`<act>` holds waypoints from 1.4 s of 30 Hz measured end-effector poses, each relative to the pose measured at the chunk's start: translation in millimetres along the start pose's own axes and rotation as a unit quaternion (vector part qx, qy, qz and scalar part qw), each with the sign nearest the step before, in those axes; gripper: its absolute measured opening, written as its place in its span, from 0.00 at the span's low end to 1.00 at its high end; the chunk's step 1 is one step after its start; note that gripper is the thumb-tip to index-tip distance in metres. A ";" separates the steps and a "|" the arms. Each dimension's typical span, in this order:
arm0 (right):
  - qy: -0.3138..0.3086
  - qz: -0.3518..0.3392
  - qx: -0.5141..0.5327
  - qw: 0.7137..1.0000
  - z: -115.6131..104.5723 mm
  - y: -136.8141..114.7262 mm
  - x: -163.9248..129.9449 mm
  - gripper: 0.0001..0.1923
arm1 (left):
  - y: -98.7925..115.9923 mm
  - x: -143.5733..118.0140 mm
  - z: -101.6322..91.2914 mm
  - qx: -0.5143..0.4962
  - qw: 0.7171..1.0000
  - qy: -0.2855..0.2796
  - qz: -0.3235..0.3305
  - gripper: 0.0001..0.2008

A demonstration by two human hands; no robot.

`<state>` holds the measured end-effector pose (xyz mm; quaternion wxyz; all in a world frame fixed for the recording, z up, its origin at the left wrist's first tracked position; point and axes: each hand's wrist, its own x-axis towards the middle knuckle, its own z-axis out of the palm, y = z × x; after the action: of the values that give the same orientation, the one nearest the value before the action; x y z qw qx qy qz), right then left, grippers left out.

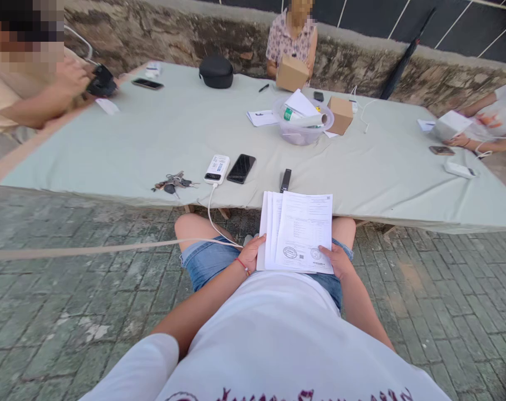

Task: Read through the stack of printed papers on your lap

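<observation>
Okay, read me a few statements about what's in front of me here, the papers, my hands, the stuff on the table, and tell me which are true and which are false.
1. Both hands hold the stack of papers. True: left hand and right hand grip its lower corners.
2. The papers lie flat on the table. False: they rest over the lap.
3. A bunch of keys lies left of the power bank. True.
4. The black phone is in the clear bowl. False: it lies on the table beside the power bank.
</observation>
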<state>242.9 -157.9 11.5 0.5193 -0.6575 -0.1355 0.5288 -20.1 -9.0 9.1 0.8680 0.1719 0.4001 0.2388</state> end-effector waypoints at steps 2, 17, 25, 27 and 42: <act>0.001 0.001 0.004 1.000 -1.2 0.8 0.9 0.24 | 0.4 -0.9 1.0 -0.004 1.000 -0.007 -0.014 0.22; -0.002 0.006 0.008 1.000 -2.9 1.1 2.2 0.22 | -6.2 10.5 -9.0 0.014 1.000 0.018 0.021 0.20; -0.008 0.003 0.018 1.000 -6.8 8.2 7.5 0.24 | -6.8 1.9 0.6 0.120 0.992 0.018 0.037 0.30; -0.004 -0.001 0.011 1.000 -13.8 9.1 9.9 0.23 | -6.7 2.3 -0.9 0.133 0.990 0.034 0.034 0.29; 0.033 0.007 -0.035 0.999 -54.9 -7.4 5.3 0.24 | -2.3 4.0 -7.0 0.107 0.992 0.043 0.045 0.26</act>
<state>293.7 -180.5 9.4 0.4962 -0.6936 -0.1323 0.5052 -22.7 -8.0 1.2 0.8150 0.2709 0.4522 0.2406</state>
